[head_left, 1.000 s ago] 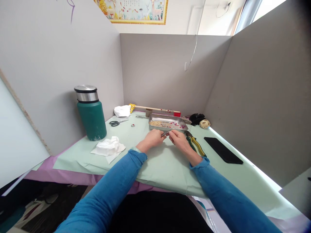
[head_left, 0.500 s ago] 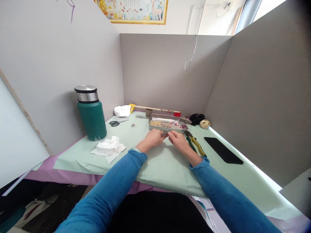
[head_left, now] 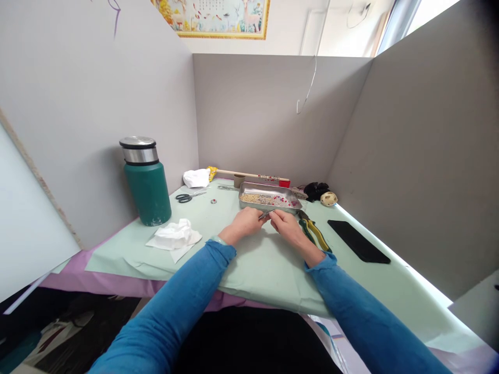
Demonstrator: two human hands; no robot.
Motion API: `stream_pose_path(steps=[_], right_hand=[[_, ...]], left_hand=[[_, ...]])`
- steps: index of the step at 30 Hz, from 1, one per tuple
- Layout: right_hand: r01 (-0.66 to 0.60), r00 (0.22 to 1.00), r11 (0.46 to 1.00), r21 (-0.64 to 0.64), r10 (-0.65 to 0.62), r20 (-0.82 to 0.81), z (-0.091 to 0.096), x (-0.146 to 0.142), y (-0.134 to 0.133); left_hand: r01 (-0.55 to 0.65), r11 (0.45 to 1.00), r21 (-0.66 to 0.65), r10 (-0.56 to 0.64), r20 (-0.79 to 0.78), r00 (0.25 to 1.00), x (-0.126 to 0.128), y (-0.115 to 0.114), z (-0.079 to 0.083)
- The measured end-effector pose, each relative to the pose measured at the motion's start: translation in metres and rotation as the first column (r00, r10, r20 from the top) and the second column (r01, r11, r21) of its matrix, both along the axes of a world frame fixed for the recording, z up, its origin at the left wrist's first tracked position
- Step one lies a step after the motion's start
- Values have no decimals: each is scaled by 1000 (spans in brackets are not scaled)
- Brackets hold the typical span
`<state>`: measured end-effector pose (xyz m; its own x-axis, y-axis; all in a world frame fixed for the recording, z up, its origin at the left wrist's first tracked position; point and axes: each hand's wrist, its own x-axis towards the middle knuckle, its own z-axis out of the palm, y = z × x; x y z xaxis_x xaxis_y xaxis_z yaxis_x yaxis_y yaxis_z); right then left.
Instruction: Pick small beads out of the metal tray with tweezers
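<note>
My left hand is closed around a slim grey metal tool that looks like tweezers. Its tip points right, to the fingers of my right hand. Those fingers are pinched together at that tip; what they hold is too small to make out. Just beyond both hands lies a shallow metal tray with tan beads on its left side and red ones on its right. Pliers with yellow and green handles rest beside my right wrist.
At left stand a green bottle, a crumpled tissue and scissors. A small beaded ring lies left of the tray. Behind it is a wooden stick. A black phone-like slab lies at right. Grey partitions enclose the table.
Almost nothing differs. Both hands stay together in front of the tray, with the grey tool between them.
</note>
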<state>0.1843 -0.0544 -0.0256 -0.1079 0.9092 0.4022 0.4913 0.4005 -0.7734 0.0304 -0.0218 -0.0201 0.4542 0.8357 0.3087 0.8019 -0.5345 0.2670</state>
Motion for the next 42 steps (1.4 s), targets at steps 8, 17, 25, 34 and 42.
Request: stream_pose_path(steps=[8, 17, 25, 34, 42], right_hand=[[0, 1000, 1000, -8, 0, 8, -1, 1, 2], [21, 997, 999, 25, -23, 69, -4, 1, 3], [35, 981, 997, 67, -47, 187, -9, 3, 8], [45, 980, 998, 54, -55, 192, -9, 3, 9], [49, 980, 998, 40, -56, 193, -9, 3, 9]], left_hand=[[11, 1000, 1, -11, 16, 1000, 1, 0, -1], [15, 1000, -21, -15, -16, 1000, 1, -2, 1], [8, 998, -57, -13, -76, 997, 1, -1, 1], [0, 998, -70, -7, -112, 994, 2, -6, 6], [-11, 999, -36, 7, -122, 992, 1, -2, 2]])
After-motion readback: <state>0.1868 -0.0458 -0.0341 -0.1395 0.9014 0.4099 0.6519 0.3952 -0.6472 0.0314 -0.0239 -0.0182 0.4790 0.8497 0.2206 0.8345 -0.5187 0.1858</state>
